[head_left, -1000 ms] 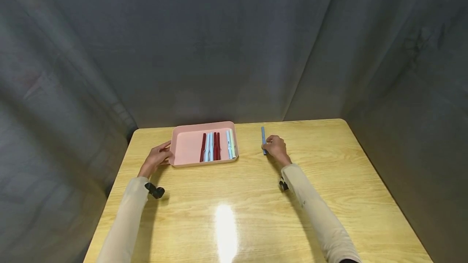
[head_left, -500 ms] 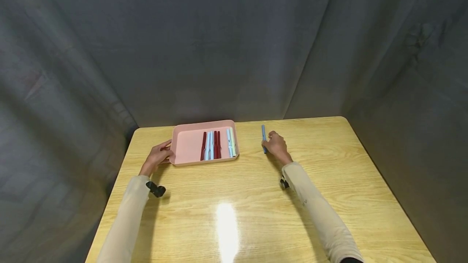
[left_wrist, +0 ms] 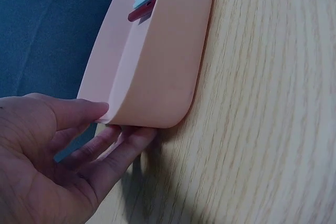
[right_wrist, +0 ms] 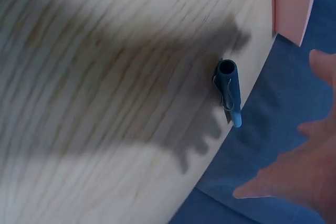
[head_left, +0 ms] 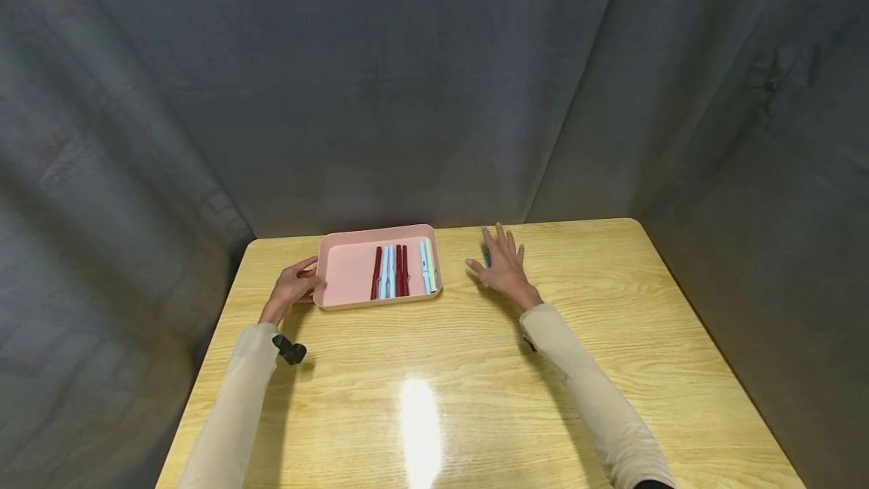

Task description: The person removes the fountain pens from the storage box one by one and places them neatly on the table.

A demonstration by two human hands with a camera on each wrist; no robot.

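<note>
Head view shows the right hand (head_left: 504,266) now spread flat above the blue pen (right_wrist: 229,92), which it pinched half a second ago; the pen lies loose on the tabletop (head_left: 475,368), so I judge it released. The left hand (head_left: 293,290) still pinches the pink tray's (head_left: 346,274) near corner.

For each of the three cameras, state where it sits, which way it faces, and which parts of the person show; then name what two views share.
Head: worn on the head, looking forward and down at the yellow wooden table; both sleeved arms, the left hand and the right hand show.
Left wrist: low at the table, facing the shallow pink plastic tray; thumb and fingers hold its corner.
Right wrist: above the table, facing the blue clipped pen; spread fingertips show.
Shared: head and left wrist both show the tray and the dark red pens.
</note>
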